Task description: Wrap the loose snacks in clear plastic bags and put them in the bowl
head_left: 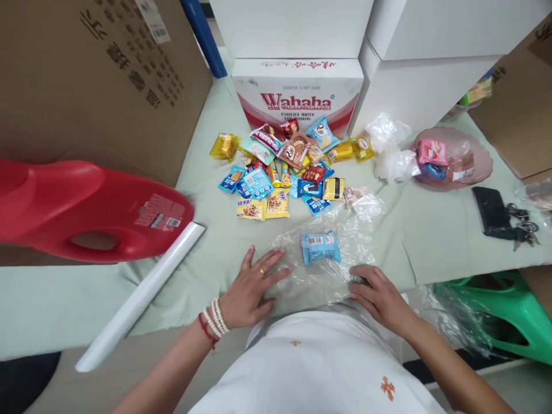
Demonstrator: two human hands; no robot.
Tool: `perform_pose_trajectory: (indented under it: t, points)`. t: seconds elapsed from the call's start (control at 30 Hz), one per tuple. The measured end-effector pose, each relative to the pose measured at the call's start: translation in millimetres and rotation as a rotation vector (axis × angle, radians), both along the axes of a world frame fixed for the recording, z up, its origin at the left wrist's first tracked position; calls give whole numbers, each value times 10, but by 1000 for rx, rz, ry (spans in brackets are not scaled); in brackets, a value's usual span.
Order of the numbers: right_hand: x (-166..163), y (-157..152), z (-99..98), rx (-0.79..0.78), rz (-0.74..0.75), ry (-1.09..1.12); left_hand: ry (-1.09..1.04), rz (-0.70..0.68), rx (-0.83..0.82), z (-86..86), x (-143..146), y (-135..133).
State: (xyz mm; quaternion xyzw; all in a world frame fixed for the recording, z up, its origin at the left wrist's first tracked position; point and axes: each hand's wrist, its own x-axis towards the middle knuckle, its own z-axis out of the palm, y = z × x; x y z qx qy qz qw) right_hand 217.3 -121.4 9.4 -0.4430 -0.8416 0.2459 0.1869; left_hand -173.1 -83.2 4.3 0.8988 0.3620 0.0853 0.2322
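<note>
Our left hand (250, 292): fingers spread wide, fingertips on the near-left part of the clear plastic film.
Our right hand (383, 298): fingers curled at the film's right edge; we cannot tell whether they pinch it.
Clear plastic film (308, 283): we see it spread crinkled between our hands.
Blue snack packet (319, 248): lies on the film, between our hands and slightly farther off.
Snack pile (295, 150): mixed wrapped packets, beyond the film.
Wahaha carton (297, 102): just behind the pile.
Pink bowl (483, 150): far right, holding packets.
Keys (525, 225): right, beside a black case (491, 208).
White tube (142, 294): left.
</note>
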Motion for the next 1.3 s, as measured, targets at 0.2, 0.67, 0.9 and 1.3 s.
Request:
perform_pose_trajectory:
  t: [0.2, 0.67, 0.9, 1.3]
  points:
    - [-27, 402, 231, -223, 41, 203, 75, 5, 56, -25, 99, 171]
    - [-136, 1215, 356, -702, -388, 248, -92, 0, 128, -36, 243, 358]
    - [-100, 1199, 281, -792, -454, 249, -469, 430, -91, -117, 382, 404]
    - [-191, 1346, 600, -92, -322, -466, 34, 951, 175, -135, 600, 682]
